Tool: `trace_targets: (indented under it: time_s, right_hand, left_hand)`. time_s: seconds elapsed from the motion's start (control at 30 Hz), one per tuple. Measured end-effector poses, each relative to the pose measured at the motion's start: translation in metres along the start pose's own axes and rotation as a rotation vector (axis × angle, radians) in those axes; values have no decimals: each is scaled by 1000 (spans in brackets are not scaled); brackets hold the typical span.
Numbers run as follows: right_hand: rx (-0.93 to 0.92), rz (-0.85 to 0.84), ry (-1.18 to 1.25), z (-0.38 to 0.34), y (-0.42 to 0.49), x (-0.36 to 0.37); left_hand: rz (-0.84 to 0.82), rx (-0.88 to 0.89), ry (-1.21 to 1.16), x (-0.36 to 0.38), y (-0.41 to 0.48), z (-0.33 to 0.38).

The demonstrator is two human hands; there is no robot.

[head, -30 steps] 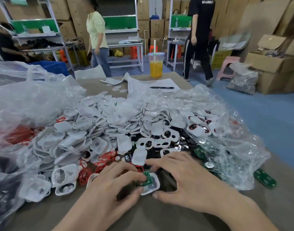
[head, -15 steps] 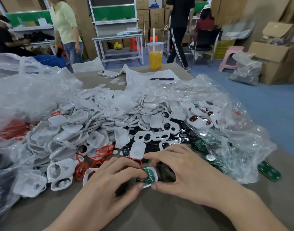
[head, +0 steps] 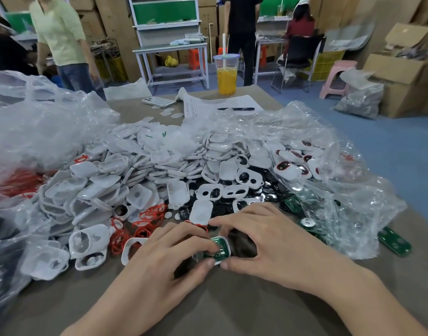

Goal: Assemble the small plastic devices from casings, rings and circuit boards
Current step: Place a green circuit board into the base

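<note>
A small white casing (head: 223,243) with a green circuit board (head: 219,251) seated in it lies at the near edge of the parts pile. My left hand (head: 164,260) pinches its left side between thumb and fingers. From the right, my right hand (head: 268,243) grips the same casing, fingers curled over its top and thumb at its lower edge. Behind spreads a big heap of white casings (head: 140,175), with red rings (head: 150,217) in front of it. Loose green boards (head: 393,241) lie at the right.
Crumpled clear plastic bags (head: 317,151) flank the pile on both sides. A cup of orange drink (head: 227,73), a phone (head: 158,101), papers and a pen (head: 236,108) sit at the table's far end. People stand or sit among benches and cardboard boxes beyond.
Both hands stay on the casing with the green board, fingers shifting slightly over it. The view tilted up a little; the people in the background walked further off.
</note>
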State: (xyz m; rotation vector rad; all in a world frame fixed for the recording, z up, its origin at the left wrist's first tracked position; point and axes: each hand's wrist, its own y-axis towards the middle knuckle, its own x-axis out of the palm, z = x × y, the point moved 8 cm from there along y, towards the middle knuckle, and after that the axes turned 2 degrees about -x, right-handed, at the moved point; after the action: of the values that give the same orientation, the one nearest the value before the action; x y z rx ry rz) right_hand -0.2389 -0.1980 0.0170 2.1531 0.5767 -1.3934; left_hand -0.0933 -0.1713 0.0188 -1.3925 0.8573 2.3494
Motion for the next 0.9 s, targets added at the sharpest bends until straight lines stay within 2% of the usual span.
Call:
trace_targets:
  time_s: [0.4,0.9]
  right_hand:
    - [-5,40,26,0,0,-3]
    - [-39,7,32,-3,0,-2]
  left_hand:
    - [-17,-13,-8,-1,0,0]
    - [-54,-14,-20,3,0,-2]
